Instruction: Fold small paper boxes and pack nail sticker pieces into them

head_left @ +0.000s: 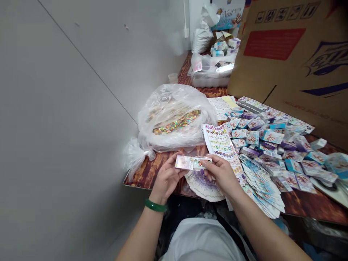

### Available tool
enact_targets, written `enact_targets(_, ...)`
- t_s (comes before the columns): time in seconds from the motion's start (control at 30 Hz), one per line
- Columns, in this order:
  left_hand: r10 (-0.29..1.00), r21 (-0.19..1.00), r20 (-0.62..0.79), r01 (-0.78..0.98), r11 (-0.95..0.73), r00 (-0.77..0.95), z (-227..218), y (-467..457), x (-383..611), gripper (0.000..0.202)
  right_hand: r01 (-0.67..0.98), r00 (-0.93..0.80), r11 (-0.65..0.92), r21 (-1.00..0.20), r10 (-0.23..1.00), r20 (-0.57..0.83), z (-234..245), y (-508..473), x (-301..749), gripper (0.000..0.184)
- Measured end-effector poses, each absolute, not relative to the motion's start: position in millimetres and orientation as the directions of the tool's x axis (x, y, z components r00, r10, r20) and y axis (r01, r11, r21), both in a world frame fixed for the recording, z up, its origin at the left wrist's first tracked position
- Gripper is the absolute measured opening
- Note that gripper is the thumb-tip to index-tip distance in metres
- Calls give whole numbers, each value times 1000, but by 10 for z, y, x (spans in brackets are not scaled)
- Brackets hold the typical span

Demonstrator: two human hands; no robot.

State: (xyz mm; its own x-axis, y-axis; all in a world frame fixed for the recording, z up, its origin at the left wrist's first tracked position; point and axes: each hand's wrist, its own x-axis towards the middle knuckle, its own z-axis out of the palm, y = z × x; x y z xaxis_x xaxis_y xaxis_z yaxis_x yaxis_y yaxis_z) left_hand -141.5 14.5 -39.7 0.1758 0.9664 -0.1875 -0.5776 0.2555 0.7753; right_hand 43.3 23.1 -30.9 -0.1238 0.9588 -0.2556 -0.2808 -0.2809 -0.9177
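A small flat printed packet (192, 162) is held level between both hands, just above the table's front edge. My left hand (166, 178), with a green bangle at the wrist, pinches its left end. My right hand (221, 173) pinches the right end with thumb and fingers closed. Directly under the hands lies a fanned stack of purple-printed cards (202, 185). Just right of that, sticker sheets (221, 142) and a long fan of flat card packets (262, 183) lie spread out.
A clear plastic bag of glittery pieces (174, 117) sits at the left by the grey wall. Several small printed boxes (272, 139) cover the wooden table (307, 203) at right. A big cardboard box (293, 54) stands behind them; a clear tub (209, 74) sits farther back.
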Motion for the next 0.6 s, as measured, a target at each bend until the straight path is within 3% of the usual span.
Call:
enact_targets(0.17, 940, 686, -281, -645, 337, 193, -478, 194, -1193, 52, -263, -72, -275, -925, 961, -265, -346, 240, 489, 30)
enact_targets(0.27, 941, 693, -302, -643, 326, 152, -465, 189, -1110, 56, -184, 2, -241, -953, 969, -246, -363, 237, 528, 30)
enact_targets(0.4, 969, 751, -233, -616, 236, 88, -404, 139, -1003, 46, -23, 40, -200, -979, 979, -201, -377, 244, 534, 24)
enact_targets(0.6, 967, 757, -199, -601, 256, 161, -354, 100, -941, 41, -118, -3, -202, -972, 979, -203, -346, 260, 502, 25)
